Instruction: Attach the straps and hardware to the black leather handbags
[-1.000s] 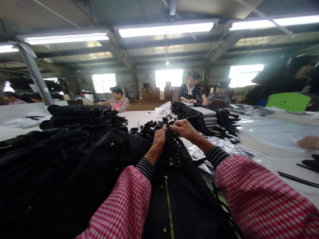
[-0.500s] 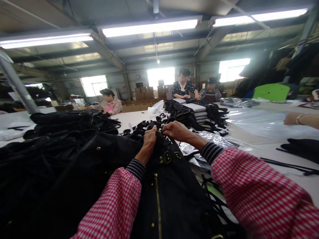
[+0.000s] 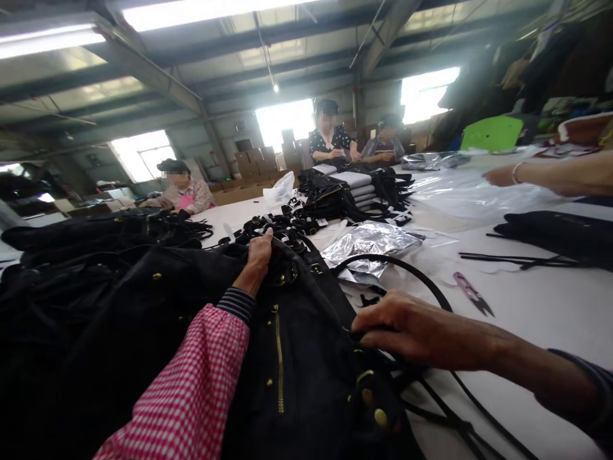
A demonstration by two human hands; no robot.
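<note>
A black bag (image 3: pixel 297 358) with a gold zipper and gold studs lies in front of me on the white table (image 3: pixel 527 306). My left hand (image 3: pixel 258 252) is closed on the bag's far top edge, next to a pile of black straps (image 3: pixel 282 227). My right hand (image 3: pixel 407 326) rests at the bag's near right edge, fingers curled around a thin black strap (image 3: pixel 431 287) that loops out over the table.
A heap of black bags (image 3: pixel 96 255) fills the left. Crumpled silver plastic (image 3: pixel 368 239) and small pink snips (image 3: pixel 472 294) lie to the right. Another person's arm (image 3: pixel 550 176) reaches over clear plastic; a black bag (image 3: pixel 560 230) lies below it. Three people sit at the far end.
My right hand has left the bag's top and come back toward me to its near right edge, taking the thin strap. The view has dipped and turned right. My left hand keeps its hold.
</note>
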